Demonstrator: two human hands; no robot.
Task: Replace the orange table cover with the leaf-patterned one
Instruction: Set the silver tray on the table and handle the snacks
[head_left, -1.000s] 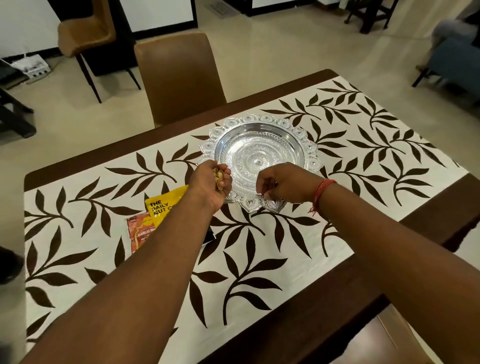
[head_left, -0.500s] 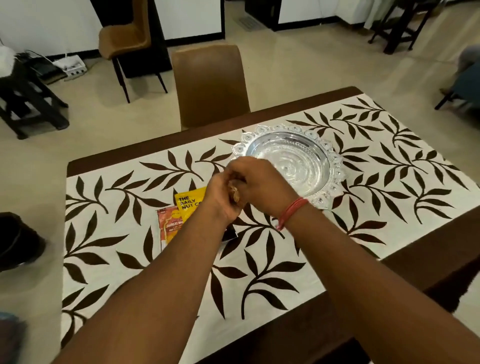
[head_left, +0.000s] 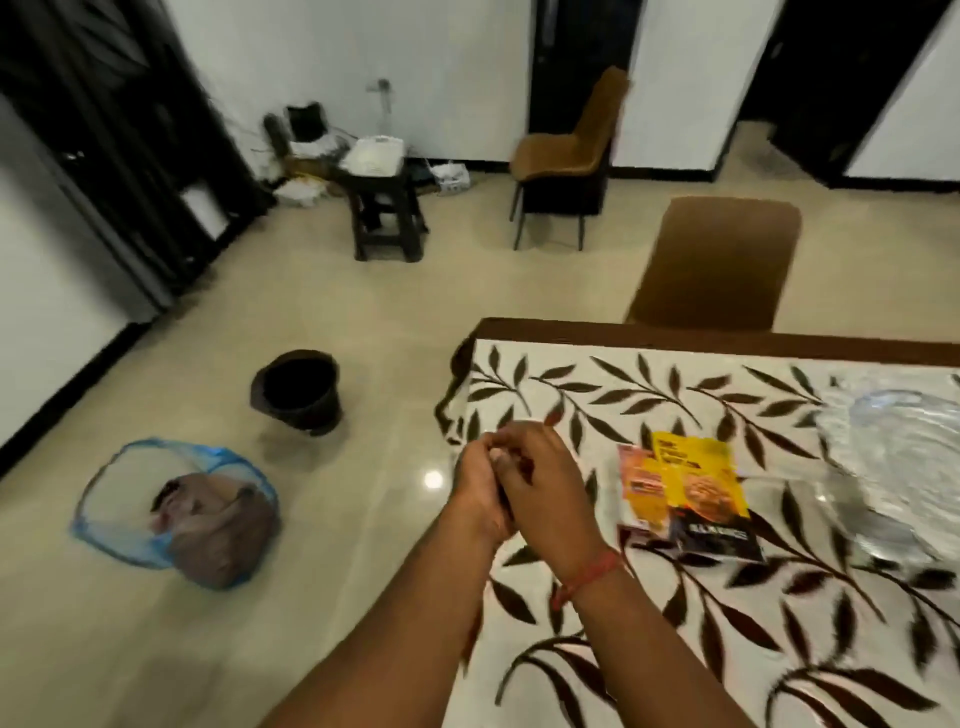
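Observation:
The leaf-patterned cover (head_left: 675, 623), white with dark brown leaves, lies spread over the dark wooden table (head_left: 727, 336). My left hand (head_left: 475, 493) and my right hand (head_left: 545, 488) are pressed together just over the table's left end, cupped around small pale pieces that barely show between the fingers. A red thread circles my right wrist. A brownish cloth bundle (head_left: 218, 530) lies in a blue-rimmed mesh basket (head_left: 83, 499) on the floor to the left; I cannot tell whether it is the orange cover.
Yellow and orange snack packets (head_left: 685, 493) lie on the cover right of my hands, with a blurred silver plate (head_left: 893, 457) beyond them. A black bucket (head_left: 298, 389) stands on the floor near the table's corner. A brown chair (head_left: 722, 265) stands behind the table, a dark stool (head_left: 384, 208) by the wall.
My view has swung left toward the floor. Both hands have come together and shifted from the silver plate to the table's left end, still closed on the small pieces.

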